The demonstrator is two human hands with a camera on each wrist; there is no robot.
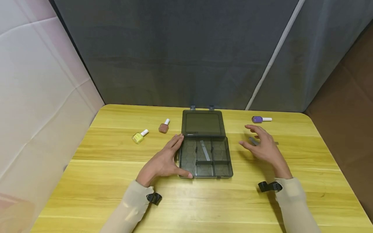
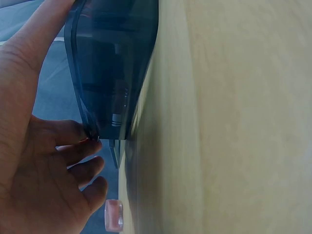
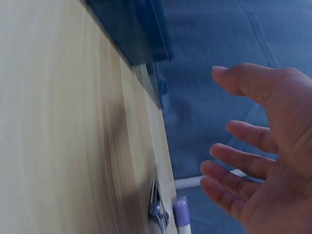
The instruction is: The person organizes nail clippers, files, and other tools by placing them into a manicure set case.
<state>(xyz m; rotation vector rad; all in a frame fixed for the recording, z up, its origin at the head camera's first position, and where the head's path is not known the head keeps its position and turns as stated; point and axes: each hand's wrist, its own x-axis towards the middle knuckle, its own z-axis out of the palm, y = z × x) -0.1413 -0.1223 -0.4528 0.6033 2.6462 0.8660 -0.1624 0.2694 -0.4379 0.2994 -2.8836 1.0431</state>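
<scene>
A dark translucent compartment box (image 1: 188, 161) lies with its lid (image 1: 203, 123) folded back. My left hand (image 1: 164, 161) holds it by the left side, thumb at the front edge and fingertips at the rear corner near the hinge; the left wrist view shows these fingers (image 2: 85, 170) bent at the corner. A flat silver strip (image 1: 205, 150) lies slanted in the upper middle compartment. My right hand (image 1: 263, 145) hovers right of the box, fingers spread and holding nothing. Under it, a metal nail clipper (image 3: 157, 207) lies on the table, partly hidden by the hand in the head view.
A yellow nail polish bottle (image 1: 138, 138) and a brownish-pink one (image 1: 163, 127) lie left of the box. Beyond my right hand is a purple bottle (image 1: 257, 119) with a white cap. A grey curtain (image 1: 175, 58) hangs behind the wooden table (image 1: 186, 207).
</scene>
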